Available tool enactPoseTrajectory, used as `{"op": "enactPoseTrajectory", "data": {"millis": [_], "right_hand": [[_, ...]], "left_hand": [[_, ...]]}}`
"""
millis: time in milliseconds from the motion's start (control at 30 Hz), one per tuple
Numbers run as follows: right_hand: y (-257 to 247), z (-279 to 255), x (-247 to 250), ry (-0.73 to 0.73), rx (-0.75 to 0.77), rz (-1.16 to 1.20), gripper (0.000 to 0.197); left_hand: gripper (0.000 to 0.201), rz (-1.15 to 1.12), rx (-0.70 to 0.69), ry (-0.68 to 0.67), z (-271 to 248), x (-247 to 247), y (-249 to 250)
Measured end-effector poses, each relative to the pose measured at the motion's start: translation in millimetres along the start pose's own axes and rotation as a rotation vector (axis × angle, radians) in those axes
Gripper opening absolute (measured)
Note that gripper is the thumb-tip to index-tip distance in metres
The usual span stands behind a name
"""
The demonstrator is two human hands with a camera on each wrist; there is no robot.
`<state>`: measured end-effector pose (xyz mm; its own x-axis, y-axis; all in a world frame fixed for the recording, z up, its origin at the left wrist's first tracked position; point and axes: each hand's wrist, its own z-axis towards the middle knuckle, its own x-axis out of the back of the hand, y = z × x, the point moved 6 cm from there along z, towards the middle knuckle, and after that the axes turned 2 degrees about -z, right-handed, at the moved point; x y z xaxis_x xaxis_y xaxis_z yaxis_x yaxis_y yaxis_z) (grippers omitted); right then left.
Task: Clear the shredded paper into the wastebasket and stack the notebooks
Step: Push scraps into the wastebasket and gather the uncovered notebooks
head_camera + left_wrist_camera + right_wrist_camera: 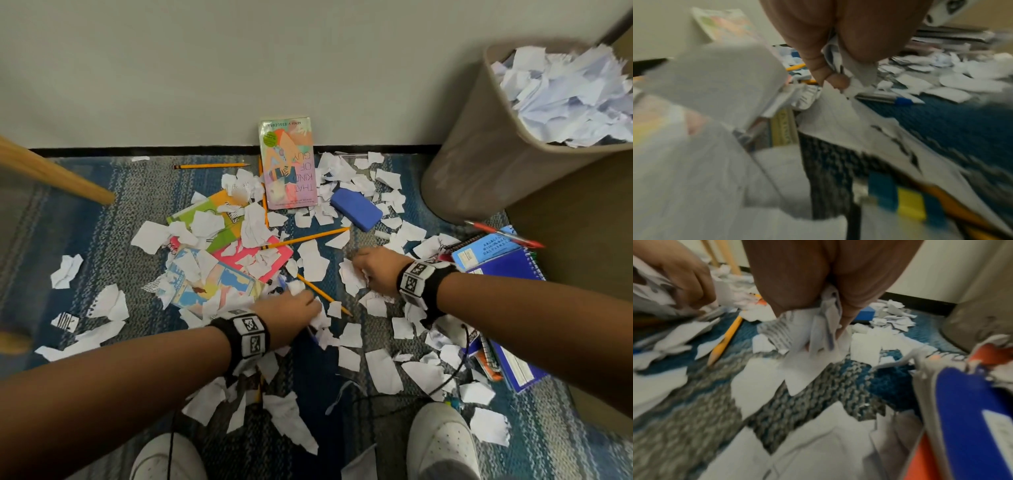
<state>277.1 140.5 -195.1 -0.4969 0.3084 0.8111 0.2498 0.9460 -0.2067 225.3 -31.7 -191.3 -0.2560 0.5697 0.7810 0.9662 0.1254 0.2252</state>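
Both hands are down on the floor, left hand [291,310] and right hand [375,270] each clutching torn paper scraps [383,371] strewn everywhere. Wastebasket [479,164] stands upright at right, brimming. Blue notebooks [503,263] lie flat beside it, long edges slanting toward the wall.

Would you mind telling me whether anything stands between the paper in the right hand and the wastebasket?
Nothing visible blocks the way. The right hand grips paper scraps, and the wastebasket stands open-topped ahead and to its right. Only a red pen and notebooks lie low on the carpet between. The basket already looks nearly full.
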Motion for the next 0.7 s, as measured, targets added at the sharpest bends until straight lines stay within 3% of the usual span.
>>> {"op": "enactPoseTrajectory", "data": {"millis": [67, 167, 333, 367, 467, 567, 633, 700], "right_hand": [[10, -2, 12, 0.030, -0.045, 0.066, 0.024], [26, -9, 28, 0.107, -0.098, 0.102, 0.022], [29, -19, 26, 0.131, -0.085, 0.163, 0.017], [25, -18, 22, 0.115, -0.065, 0.164, 0.025], [11, -11, 10, 0.035, -0.050, 0.160, 0.051], [-3, -1, -5, -0.053, -0.025, 0.054, 0.071], [-11, 2, -15, -0.100, 0.015, -0.095, 0.075], [-16, 1, -18, -0.112, 0.046, -0.186, 0.068]], "left_hand": [[0.053, -0.054, 0.096, 0.063, 1, 12, -13], [0.054, -0.098, 0.135, 0.121, 4, 28, -22], [0.062, 0.039, 0.121, -0.010, 11, 19, -3], [0.060, 0.058, 0.115, -0.043, 11, 14, 2], [0.057, 0.073, 0.063, -0.056, 15, -1, 16], [0.039, 0.088, -0.056, -0.014, 16, -12, 31], [0.034, 0.094, -0.124, 0.006, 17, -17, 36], [0.033, 0.106, -0.133, 0.001, 18, -16, 35]]}}
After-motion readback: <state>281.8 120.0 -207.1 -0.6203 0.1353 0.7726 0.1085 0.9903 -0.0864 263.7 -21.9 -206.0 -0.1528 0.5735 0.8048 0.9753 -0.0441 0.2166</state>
